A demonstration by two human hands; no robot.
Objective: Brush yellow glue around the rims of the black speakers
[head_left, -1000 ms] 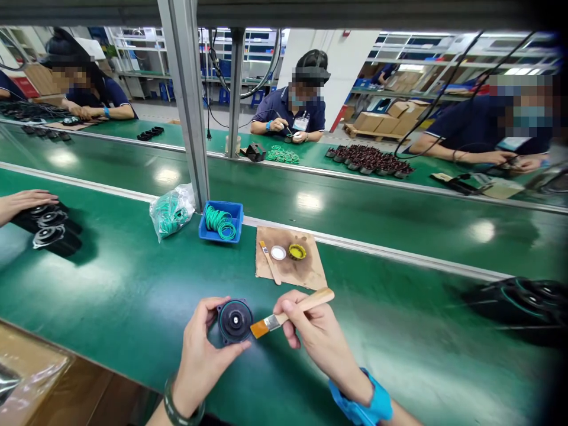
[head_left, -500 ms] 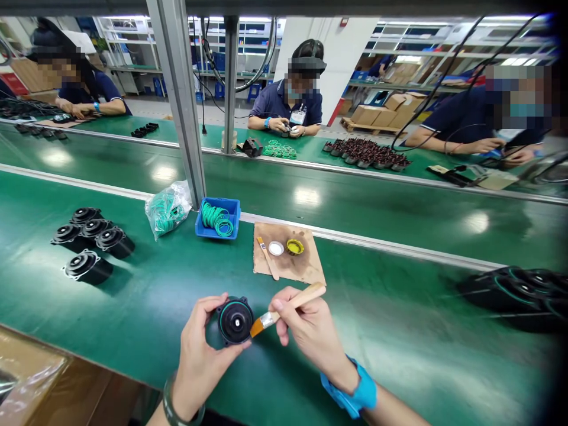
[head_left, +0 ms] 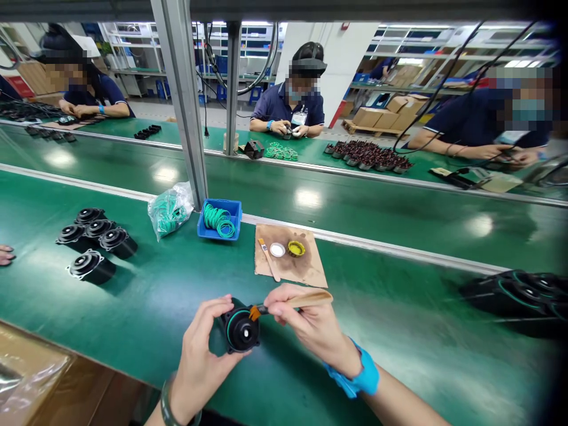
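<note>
My left hand point(head_left: 207, 337) grips a round black motor housing point(head_left: 243, 333), its top tilted toward me, with a green sealing ring seated around the upper rim. Between the thumb and fingers of my right hand point(head_left: 306, 316) is a paintbrush point(head_left: 315, 297) with a pale wooden handle. Its orange bristles touch the top edge of the housing by the green ring and are bent there. Beyond my hands lies a stained cardboard sheet point(head_left: 290, 273). On it are a second brush point(head_left: 270, 260), a white round lid point(head_left: 277, 249) and a small yellow dish point(head_left: 296, 248).
Several black housings point(head_left: 93, 267) stand at the left, and more housings point(head_left: 523, 296) with green rings at the right. A blue bin point(head_left: 220, 235) of green rings and a plastic bag point(head_left: 171, 207) sit by a metal post point(head_left: 181, 106). Another person's fingers point(head_left: 6, 255) show at the left edge.
The brush has moved from the housing's lower right side up to its top edge, bristles now bent. The housing has tilted and shifted slightly right. Another person's fingers have appeared at the left edge.
</note>
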